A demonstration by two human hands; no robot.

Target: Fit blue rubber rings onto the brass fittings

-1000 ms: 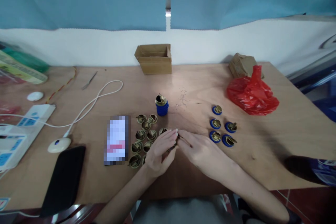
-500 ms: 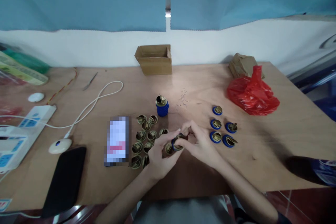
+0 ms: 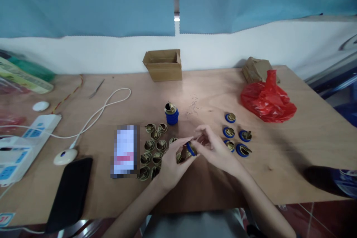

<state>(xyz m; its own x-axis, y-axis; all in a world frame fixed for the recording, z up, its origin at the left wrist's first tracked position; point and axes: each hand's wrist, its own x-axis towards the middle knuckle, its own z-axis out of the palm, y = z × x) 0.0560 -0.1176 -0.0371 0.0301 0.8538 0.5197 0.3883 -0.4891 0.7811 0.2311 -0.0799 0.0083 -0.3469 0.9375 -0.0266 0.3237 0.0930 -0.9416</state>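
My left hand (image 3: 174,165) is closed around the edge of a round brass-coloured metal fitting with a blue ring (image 3: 191,149), which is tilted on its side. The thumb and fingertips of my right hand (image 3: 216,152) close in on the same fitting from the other side and partly cover it. Beside my left hand lie several brass fittings without rings (image 3: 150,145), some hidden beneath the hand. To the right of my right hand are several fittings with blue rings (image 3: 243,150). Behind both hands stands a stack of blue rings (image 3: 172,119) topped by a brass fitting (image 3: 170,108).
An open cardboard box (image 3: 165,71) stands by the wall. A red plastic bag (image 3: 267,100) and a brown package (image 3: 255,68) lie at right, with a dark bottle (image 3: 329,180) nearer. Leftward are a phone (image 3: 124,152), a black power bank (image 3: 69,193), a white cable (image 3: 97,109) and a power strip (image 3: 30,145).
The fitting in my hands has turned, from lying flatter to standing on its side, so its blue ring shows more. My right fingers have shifted slightly around it.
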